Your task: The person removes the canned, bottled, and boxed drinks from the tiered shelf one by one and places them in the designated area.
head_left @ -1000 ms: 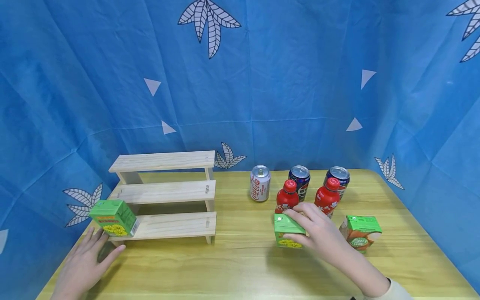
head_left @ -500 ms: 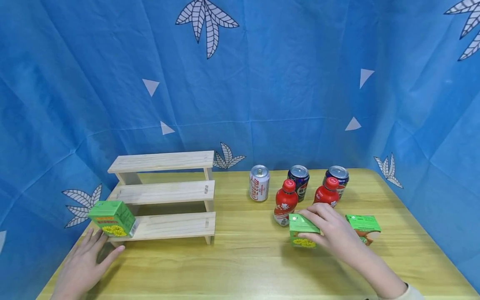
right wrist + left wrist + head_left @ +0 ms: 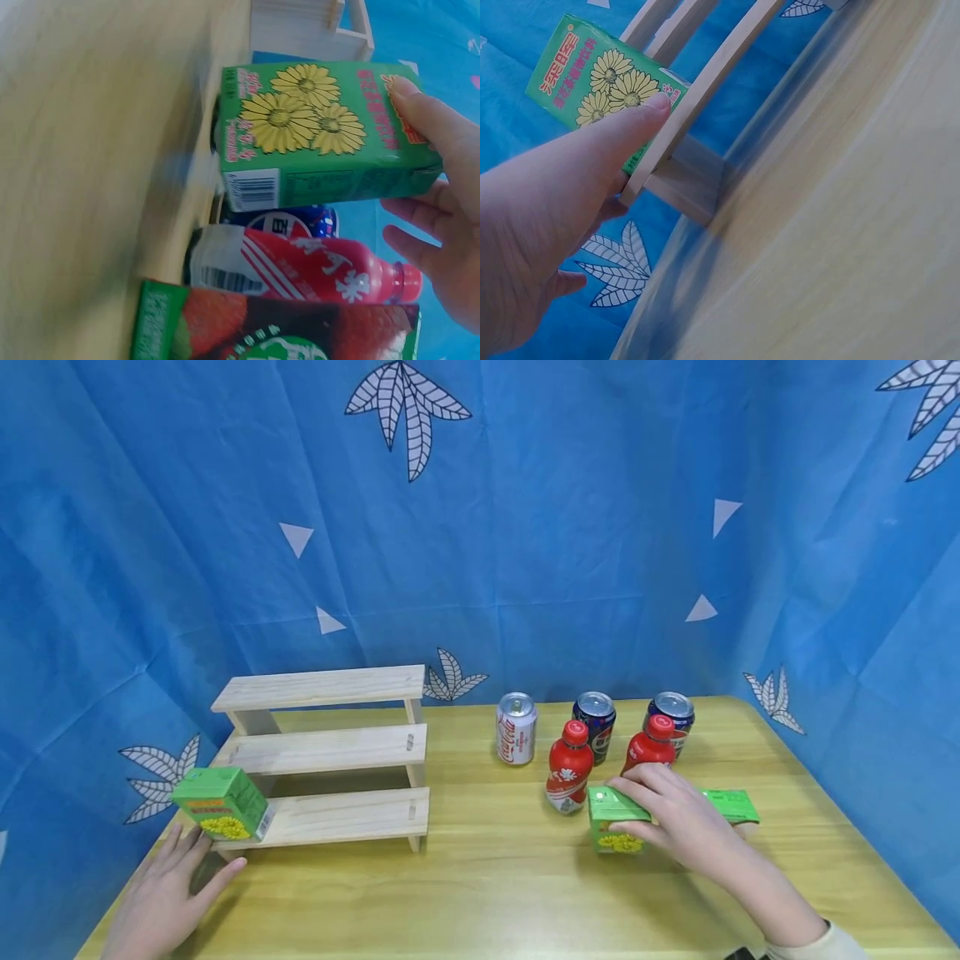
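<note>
My right hand (image 3: pixel 678 818) pinches a green drink carton (image 3: pixel 300 127) printed with yellow flowers, thumb on its front and fingers behind. The carton stands upright in front of the red bottles. At the left, my left hand (image 3: pixel 161 893) lies with fingers spread beside the front corner of a three-step wooden rack (image 3: pixel 345 818). A matching flower carton (image 3: pixel 221 802) stands on the left end of the rack's lowest step. In the left wrist view the thumb (image 3: pixel 649 112) overlaps that carton's front. A carton with a coconut-like picture (image 3: pixel 262 330) stands just right of my right hand, partly hidden by it.
Behind the right hand stand two red bottles (image 3: pixel 570 768), one partly covered by the hand. Farther back are a silver Coca-Cola can (image 3: pixel 516 731) and two dark blue Pepsi cans (image 3: pixel 595 727). A blue patterned cloth (image 3: pixel 480 527) hangs around the wooden table (image 3: pixel 450 902).
My right hand has shifted right with the flower carton, uncovering the left red bottle and covering more of the coconut-like carton. The left hand stays by the rack.
</note>
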`<action>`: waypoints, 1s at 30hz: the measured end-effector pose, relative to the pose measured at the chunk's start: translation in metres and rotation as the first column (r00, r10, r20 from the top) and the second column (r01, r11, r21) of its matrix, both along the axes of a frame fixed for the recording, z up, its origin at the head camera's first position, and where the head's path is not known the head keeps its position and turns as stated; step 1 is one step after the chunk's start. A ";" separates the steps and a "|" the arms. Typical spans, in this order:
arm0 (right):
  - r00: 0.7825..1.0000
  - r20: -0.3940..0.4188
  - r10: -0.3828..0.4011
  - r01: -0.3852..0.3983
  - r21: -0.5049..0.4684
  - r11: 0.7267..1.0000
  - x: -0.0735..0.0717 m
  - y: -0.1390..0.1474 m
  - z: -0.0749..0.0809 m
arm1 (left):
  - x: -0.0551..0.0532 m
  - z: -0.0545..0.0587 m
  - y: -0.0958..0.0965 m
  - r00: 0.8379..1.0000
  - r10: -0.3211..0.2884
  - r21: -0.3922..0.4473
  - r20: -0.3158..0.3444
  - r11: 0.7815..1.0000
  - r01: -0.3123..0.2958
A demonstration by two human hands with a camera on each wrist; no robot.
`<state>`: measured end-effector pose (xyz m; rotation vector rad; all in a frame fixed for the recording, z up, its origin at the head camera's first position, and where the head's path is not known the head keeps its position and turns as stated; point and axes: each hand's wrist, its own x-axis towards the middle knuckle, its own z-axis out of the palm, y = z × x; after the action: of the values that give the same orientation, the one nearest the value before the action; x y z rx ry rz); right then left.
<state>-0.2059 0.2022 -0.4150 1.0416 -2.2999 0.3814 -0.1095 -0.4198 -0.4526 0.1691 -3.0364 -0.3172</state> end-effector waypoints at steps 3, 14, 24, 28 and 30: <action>0.999 0.031 -0.018 0.017 0.031 0.999 0.002 0.003 0.001 | 0.001 -0.001 0.000 1.000 0.005 0.001 0.009 1.000 -0.005; 0.990 0.116 -0.077 0.065 0.105 0.992 0.002 0.009 0.005 | 0.001 -0.003 0.000 1.000 -0.007 -0.008 -0.009 1.000 0.007; 0.983 0.161 -0.092 0.072 0.128 0.989 0.004 0.012 0.006 | -0.001 -0.002 -0.001 1.000 -0.025 0.005 -0.005 1.000 0.025; 0.979 0.181 -0.093 0.069 0.137 0.988 0.004 0.012 0.008 | -0.001 -0.002 -0.002 1.000 -0.025 0.002 0.003 1.000 0.025; 0.975 0.200 -0.101 0.073 0.144 0.987 0.004 0.012 0.008 | -0.001 -0.002 -0.003 1.000 -0.020 -0.001 0.014 1.000 0.020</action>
<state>-0.2020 0.2144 -0.4065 1.0013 -2.5794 0.3138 -0.1109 -0.4227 -0.4545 0.1412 -3.0540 -0.3170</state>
